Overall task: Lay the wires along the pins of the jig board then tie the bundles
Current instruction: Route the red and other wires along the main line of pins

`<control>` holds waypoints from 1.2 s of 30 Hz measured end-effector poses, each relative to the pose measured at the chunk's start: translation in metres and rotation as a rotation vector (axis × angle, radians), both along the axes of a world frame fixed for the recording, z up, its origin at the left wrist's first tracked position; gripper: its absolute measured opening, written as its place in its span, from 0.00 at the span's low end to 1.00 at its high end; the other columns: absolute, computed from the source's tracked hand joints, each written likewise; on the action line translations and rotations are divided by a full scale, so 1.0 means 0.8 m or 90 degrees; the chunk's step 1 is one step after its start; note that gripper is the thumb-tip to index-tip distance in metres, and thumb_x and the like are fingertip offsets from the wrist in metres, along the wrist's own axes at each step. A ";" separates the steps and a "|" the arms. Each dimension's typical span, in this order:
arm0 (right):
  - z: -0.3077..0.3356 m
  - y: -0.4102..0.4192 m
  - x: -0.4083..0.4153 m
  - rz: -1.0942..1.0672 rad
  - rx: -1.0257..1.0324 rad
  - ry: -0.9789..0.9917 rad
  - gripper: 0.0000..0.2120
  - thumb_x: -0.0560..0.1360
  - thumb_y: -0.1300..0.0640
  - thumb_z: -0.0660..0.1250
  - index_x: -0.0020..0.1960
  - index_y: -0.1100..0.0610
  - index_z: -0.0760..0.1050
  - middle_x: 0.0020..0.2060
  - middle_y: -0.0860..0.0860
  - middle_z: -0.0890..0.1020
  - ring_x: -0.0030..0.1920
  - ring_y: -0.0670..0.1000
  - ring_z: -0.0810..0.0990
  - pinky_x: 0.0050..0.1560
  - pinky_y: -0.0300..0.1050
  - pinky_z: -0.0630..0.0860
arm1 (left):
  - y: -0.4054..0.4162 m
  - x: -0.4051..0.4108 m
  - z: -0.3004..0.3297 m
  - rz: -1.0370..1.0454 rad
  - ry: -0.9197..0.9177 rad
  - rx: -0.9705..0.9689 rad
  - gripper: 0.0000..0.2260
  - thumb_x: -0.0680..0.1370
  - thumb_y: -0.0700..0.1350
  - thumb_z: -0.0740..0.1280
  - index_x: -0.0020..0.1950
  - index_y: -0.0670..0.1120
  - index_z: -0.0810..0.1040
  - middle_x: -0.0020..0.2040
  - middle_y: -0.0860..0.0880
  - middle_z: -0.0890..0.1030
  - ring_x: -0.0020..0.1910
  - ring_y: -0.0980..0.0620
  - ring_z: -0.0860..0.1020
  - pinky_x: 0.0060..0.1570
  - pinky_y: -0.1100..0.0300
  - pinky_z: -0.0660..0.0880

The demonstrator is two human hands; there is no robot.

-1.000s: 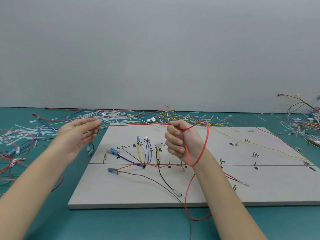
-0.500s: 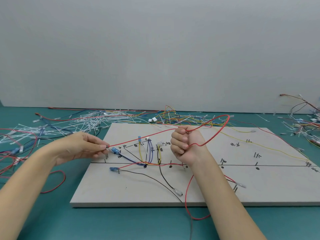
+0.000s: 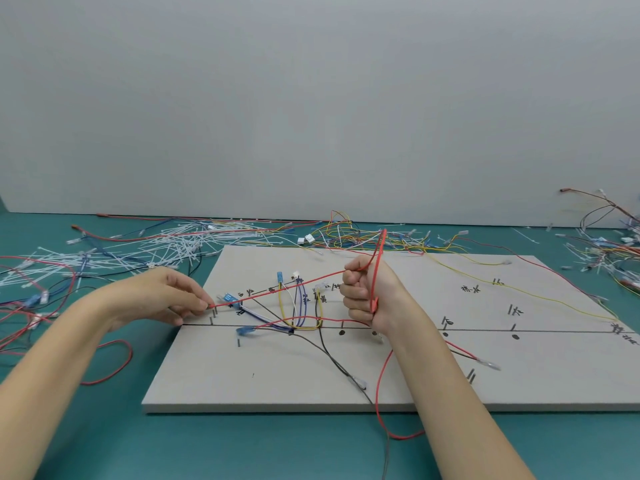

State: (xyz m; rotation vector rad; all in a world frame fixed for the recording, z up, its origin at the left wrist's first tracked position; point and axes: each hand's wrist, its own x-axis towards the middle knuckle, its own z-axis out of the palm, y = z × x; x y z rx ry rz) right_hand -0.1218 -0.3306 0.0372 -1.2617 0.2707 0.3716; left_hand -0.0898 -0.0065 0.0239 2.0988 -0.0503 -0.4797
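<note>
Head view: red wire (image 3: 277, 289) stretched between left hand (image 3: 166, 296) and right hand (image 3: 369, 295).

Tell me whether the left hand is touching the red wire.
Touching. The head view shows the left hand pinching the red wire at its fingertips, beside the pins at the board's left.

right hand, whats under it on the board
Under the right hand the jig board shows its drawn black line running beneath the wrist, with a red wire passing under. Any pins or marks directly beneath are covered.
</note>
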 end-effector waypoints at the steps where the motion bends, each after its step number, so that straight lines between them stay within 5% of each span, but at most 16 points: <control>1: 0.000 0.000 0.000 -0.001 -0.002 0.001 0.17 0.75 0.56 0.53 0.28 0.55 0.62 0.16 0.48 0.60 0.14 0.45 0.53 0.22 0.29 0.47 | 0.000 0.000 0.000 -0.005 -0.007 0.006 0.04 0.74 0.39 0.72 0.45 0.45 0.87 0.40 0.44 0.83 0.35 0.54 0.76 0.35 0.63 0.78; 10: 0.000 -0.001 0.000 -0.003 0.019 0.002 0.18 0.75 0.56 0.53 0.26 0.55 0.62 0.17 0.48 0.60 0.15 0.45 0.53 0.20 0.30 0.46 | 0.000 0.003 -0.002 -0.005 0.027 -0.058 0.05 0.76 0.38 0.69 0.45 0.42 0.85 0.39 0.42 0.79 0.30 0.55 0.70 0.31 0.63 0.74; 25: 0.006 0.003 -0.005 -0.013 -0.009 0.008 0.17 0.74 0.56 0.53 0.27 0.55 0.62 0.17 0.48 0.60 0.15 0.45 0.53 0.16 0.30 0.50 | -0.007 0.002 -0.004 0.030 0.011 0.049 0.03 0.71 0.41 0.76 0.42 0.43 0.87 0.38 0.43 0.84 0.28 0.56 0.69 0.30 0.66 0.72; 36: 0.019 0.019 -0.015 -0.121 -0.283 -0.131 0.13 0.74 0.59 0.59 0.33 0.58 0.75 0.19 0.48 0.72 0.15 0.45 0.60 0.19 0.31 0.56 | -0.023 -0.013 0.011 -0.048 -0.162 0.235 0.08 0.70 0.41 0.77 0.35 0.55 0.86 0.36 0.54 0.85 0.35 0.61 0.81 0.41 0.63 0.74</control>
